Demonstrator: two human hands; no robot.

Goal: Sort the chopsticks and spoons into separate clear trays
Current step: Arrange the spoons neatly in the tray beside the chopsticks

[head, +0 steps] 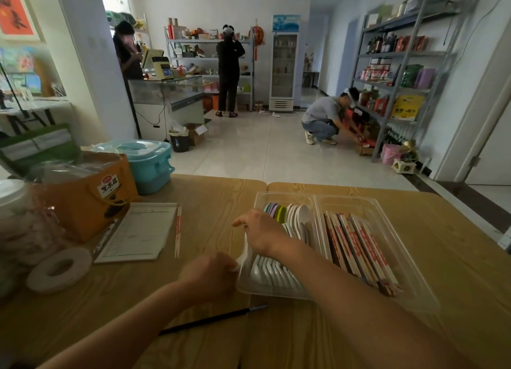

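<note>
Two clear trays stand side by side on the wooden table. The left tray (284,198) holds white spoons (300,219) and a few coloured ones (276,211). The right tray (414,285) holds paper-wrapped chopsticks (359,244). My right hand (261,234) is over the left wall of the spoon tray, fingers curled round the upper end of a white spoon (244,251). My left hand (211,274) is just left of that tray's near corner, its curled fingers at the spoon's lower end. One wrapped chopstick pair (177,231) lies alone on the table, left of both hands.
A paper form (138,231) lies beside the lone chopsticks. An orange box (91,194), a teal container (149,164) and a tape roll (59,269) fill the table's left. A black pen (213,320) lies near the front. Three people stand or crouch by shelves behind.
</note>
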